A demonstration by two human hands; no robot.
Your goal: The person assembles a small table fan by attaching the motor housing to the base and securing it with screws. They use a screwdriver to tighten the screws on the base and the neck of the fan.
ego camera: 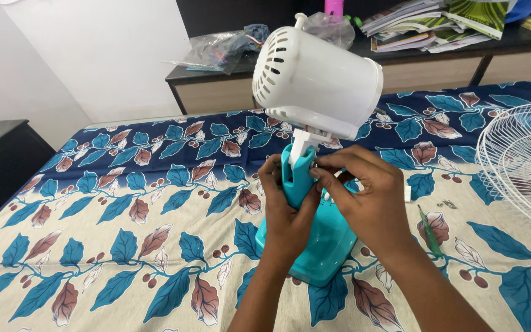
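1. Head view, progress: the white motor housing (318,83) already sits on the neck of the teal fan stand (307,230), its white hinge tab dropped into the fork at the top of the neck. The wire fan guard (520,163) lies off to the right of the hands on the leaf-print bedsheet (112,203), not mounted, and no blades show on the motor. By my reading the joint between housing and stand is the step in hand, and the guard remains to be fitted.

2. Head view, loose parts: a green-handled screwdriver (428,230) lies on the sheet just right of the right wrist, and a few small screws (447,203) lie a little beyond it.

3. Head view, left hand (284,212): it comes up from below, its grip closed around the neck of the stand, thumb along the near face, steadying it upright.

4. Head view, right hand (370,197): it is curled over the right side of the neck, fingertips pinched at the hinge just under the housing. Whether they pinch a screw or only the tab I cannot tell.
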